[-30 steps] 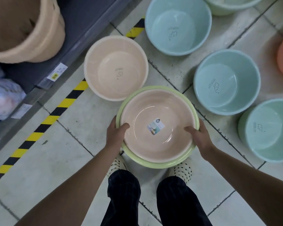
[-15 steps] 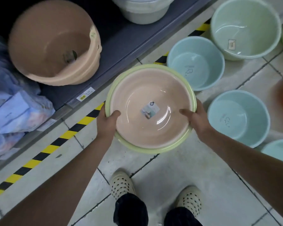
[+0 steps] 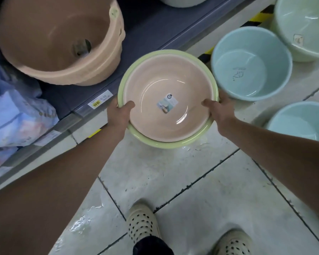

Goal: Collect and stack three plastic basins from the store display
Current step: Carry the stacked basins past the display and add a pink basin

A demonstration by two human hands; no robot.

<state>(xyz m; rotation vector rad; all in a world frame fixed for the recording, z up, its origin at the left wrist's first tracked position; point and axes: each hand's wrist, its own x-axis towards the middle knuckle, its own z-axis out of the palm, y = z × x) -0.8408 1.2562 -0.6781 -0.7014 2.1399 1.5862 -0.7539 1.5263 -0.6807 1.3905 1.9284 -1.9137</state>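
Basins [image 3: 155, 83] in left hand [image 3: 118, 115], right hand [image 3: 221, 111]

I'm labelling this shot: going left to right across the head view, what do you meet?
Tan tub on the shelf, left hand, pink basin nested in the lime-green basin, right hand, upper blue basin, pale mint basin.

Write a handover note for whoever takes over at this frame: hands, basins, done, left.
Pink basin sits nested in the green basin, held up beside the shelf.
Left hand grips their left rim, right hand the right, thumbs inside.
Done: two basins stacked, as far as shows.
Left: add a third, perhaps the blue basin on the floor to the right.
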